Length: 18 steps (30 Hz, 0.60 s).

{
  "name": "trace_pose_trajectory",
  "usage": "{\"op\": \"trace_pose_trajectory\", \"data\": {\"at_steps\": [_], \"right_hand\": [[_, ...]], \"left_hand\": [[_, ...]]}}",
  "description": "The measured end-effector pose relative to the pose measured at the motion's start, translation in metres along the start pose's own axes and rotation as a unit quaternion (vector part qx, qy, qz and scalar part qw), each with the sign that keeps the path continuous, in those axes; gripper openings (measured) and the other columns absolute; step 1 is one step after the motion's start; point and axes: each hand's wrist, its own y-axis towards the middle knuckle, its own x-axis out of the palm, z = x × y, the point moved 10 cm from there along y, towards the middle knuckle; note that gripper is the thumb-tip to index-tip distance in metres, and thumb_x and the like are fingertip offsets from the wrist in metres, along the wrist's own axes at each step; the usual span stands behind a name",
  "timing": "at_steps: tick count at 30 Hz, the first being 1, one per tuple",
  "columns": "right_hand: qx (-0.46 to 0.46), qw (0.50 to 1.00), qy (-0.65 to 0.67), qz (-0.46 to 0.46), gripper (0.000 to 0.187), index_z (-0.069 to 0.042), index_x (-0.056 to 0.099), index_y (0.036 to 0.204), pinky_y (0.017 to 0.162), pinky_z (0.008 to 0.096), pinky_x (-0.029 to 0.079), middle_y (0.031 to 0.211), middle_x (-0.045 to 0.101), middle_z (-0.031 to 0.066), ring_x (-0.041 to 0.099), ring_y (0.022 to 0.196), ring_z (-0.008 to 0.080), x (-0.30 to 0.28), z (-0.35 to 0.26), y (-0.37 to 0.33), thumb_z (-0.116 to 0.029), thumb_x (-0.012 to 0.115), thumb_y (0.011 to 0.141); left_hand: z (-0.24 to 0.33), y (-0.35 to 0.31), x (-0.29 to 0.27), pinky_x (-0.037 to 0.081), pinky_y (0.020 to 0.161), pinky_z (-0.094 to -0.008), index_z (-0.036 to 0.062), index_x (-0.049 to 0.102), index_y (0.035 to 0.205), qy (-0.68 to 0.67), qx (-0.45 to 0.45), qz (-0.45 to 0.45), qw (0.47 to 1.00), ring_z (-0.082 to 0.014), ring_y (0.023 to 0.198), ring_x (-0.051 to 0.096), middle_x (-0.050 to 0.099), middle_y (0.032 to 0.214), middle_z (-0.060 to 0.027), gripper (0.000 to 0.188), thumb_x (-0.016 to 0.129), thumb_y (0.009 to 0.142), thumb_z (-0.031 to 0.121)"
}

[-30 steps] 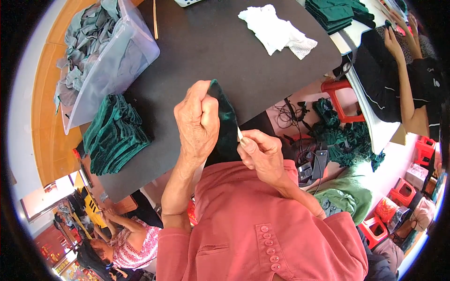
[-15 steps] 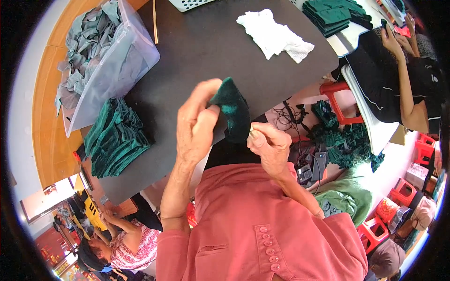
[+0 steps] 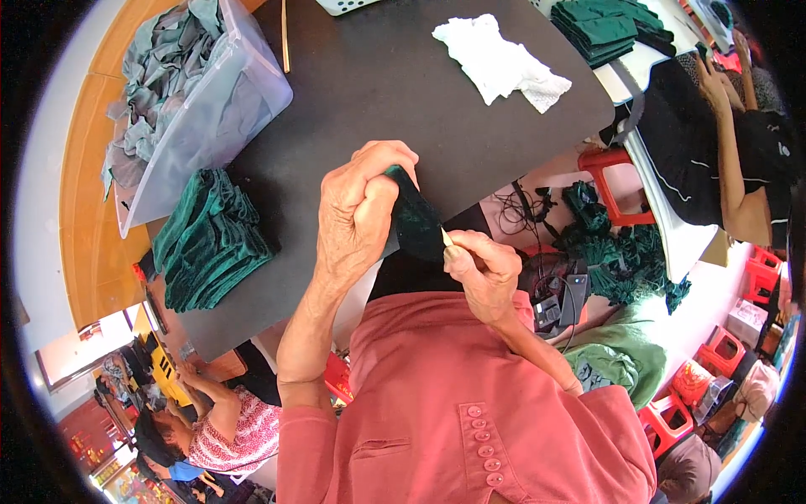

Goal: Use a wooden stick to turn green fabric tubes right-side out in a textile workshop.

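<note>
A clear rectangular plastic storage bin (image 3: 210, 101) holding grey fabric pieces stands at the far left of the black surface (image 3: 378, 92). No labels, signs or screens are discernible.

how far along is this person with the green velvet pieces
A stack of green velvet pieces on the black table looks finished. The left hand grips one green piece while the right hand works its edge with a small stick. The clear bin of grey fabric looks untouched.

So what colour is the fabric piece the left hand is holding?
Dark green, velvety fabric piece, seen in the head view.
</note>
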Motion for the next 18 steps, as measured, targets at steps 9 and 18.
{"op": "trace_pose_trajectory", "data": {"at_steps": [9,18], "right_hand": [[0.033,0.996,0.076,-0.021,0.018,0.004,0.065,0.1,0.048,0.0188,0.037,0.068,0.058,0.0023,0.048,0.055,0.0048,0.004,0.011,-0.007,-0.009,0.059,0.089],[0.059,0.99,0.124,-0.031,0.022,0.005,0.063,0.103,0.047,0.0194,0.036,0.067,0.056,0.0015,0.046,0.054,0.005,0.012,0.007,-0.008,-0.013,0.059,0.091]], "left_hand": [[-0.023,-0.01,0.012,0.039,0.057,-0.0231,-0.003,0.057,0.08,-0.086,-0.121,0.029,0.988,-0.0089,0.061,0.048,0.057,0.074,-0.005,0.022,0.036,0.073,0.001],[-0.011,-0.013,0.005,0.038,0.053,-0.0242,-0.003,0.059,0.082,-0.042,-0.066,0.092,0.993,-0.0106,0.057,0.047,0.056,0.071,-0.0061,0.024,0.036,0.074,0.002]]}}
